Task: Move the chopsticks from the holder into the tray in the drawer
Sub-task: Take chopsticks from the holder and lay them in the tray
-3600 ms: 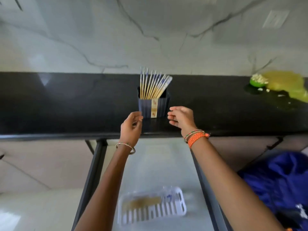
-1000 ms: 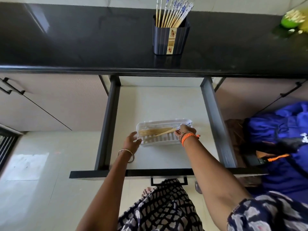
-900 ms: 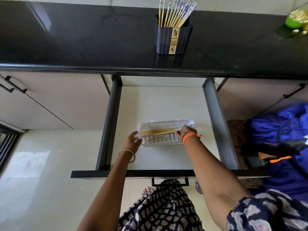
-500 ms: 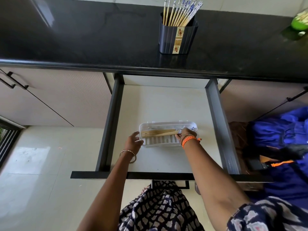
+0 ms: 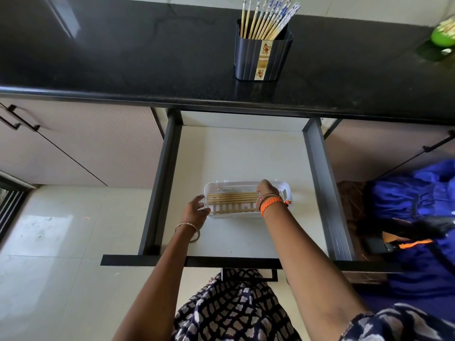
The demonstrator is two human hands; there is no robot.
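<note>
Slanted wooden chopsticks now lie flat in white plastic tray; right hand grip unclear, left hand steadies its end; holder remains stocked.

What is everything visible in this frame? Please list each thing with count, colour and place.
Counter: one, black, top.
Holder: one, dark, on counter.
Upright chopsticks: several, tan with blue-white tops, in holder.
Drawer: one, open, white floor, dark sides.
Tray: one, white, in drawer.
Flat chopsticks: several, tan, in tray.
Green object: one, counter's right edge.
Blue cloth: right.
Left hand: at tray's left end.
Right hand: over tray.
</note>
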